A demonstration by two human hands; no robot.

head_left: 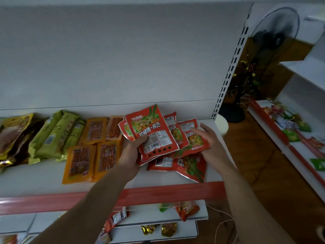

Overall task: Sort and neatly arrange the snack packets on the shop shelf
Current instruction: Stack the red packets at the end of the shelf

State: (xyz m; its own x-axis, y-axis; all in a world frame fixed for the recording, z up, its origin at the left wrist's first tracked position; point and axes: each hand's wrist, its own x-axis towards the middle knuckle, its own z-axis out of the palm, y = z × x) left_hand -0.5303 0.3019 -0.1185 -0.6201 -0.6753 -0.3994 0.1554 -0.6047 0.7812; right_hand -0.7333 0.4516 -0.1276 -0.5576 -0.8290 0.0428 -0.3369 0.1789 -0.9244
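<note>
Left hand (131,152) grips a fanned bunch of red glossy foil snack packets (153,131) at its lower left corner. The thumb is curled over the front packet's face and the fingers are hidden behind. Right hand (211,143) is at the bunch's right side, fingers loosely bent over one red packet with green-yellow picture (193,140). Its thumb is hidden, so I cannot tell if it pinches or only touches.

The bunch is held tilted above the right end of the white metal shelf (44,180). Loose red packets of the same kind (190,166) lie overlapping beneath it, towards the right front corner, just behind the red front strip (158,192).

Mid-shelf, flat orange packets (79,161) lie in rough rows beside the left hand. Further left are long olive-green packets (56,134), and yellow-brown bags (15,131) sit at the left edge. Black standing fan (274,41) is beyond the shelf's right upright.

Handling, as a judgement: the packets look light, thin and floppy, with slick foil that slides easily when stacked. Best held by pinching across the sealed edges or squaring the stack between both palms. A one-corner grip risks the fan slipping apart.
</note>
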